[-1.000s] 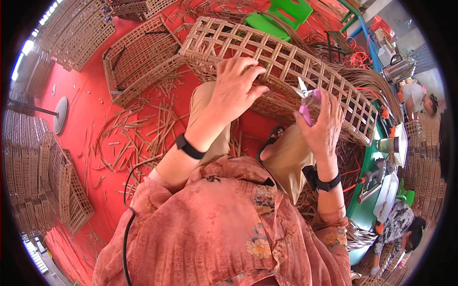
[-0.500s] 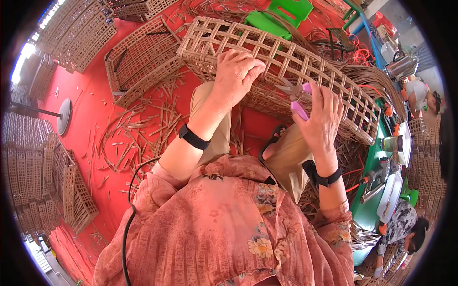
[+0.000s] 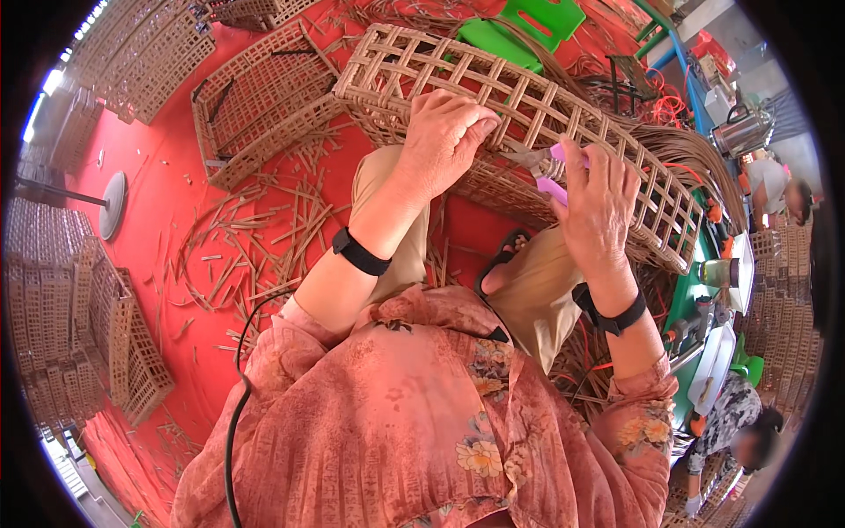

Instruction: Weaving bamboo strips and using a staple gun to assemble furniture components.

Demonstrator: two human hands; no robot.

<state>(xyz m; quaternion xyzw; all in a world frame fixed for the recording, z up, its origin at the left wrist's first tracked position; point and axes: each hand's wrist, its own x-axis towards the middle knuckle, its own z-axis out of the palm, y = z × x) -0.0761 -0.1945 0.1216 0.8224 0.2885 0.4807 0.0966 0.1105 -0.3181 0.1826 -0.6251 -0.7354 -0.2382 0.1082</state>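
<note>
A long brown woven basket (image 3: pixel 607 132) lies across in front of me, its open lattice side facing up. My left hand (image 3: pixel 447 132) is closed at the basket's near edge, thumb and fingers pinched together; what they grip is hidden. In my right hand (image 3: pixel 600 198) is a pair of cutting pliers (image 3: pixel 551 188) with pink-purple handles. The fingers wrap round the handles, and the metal jaws point left toward the basket's lattice, close to my left hand. Whether the jaws touch a strand I cannot tell.
Cut strips (image 3: pixel 255 238) litter the red floor. Another woven basket (image 3: pixel 264 97) lies at the far left, with stacked baskets (image 3: pixel 53 326) along the left side. A green stool (image 3: pixel 519 35) stands beyond. Loose strands (image 3: pixel 695 150) and a green table (image 3: pixel 691 295) are at right, where two people work.
My right hand has shifted slightly, with the pliers' jaws and handles drawn closer together. The left hand has moved a little to the right, still pinching.
</note>
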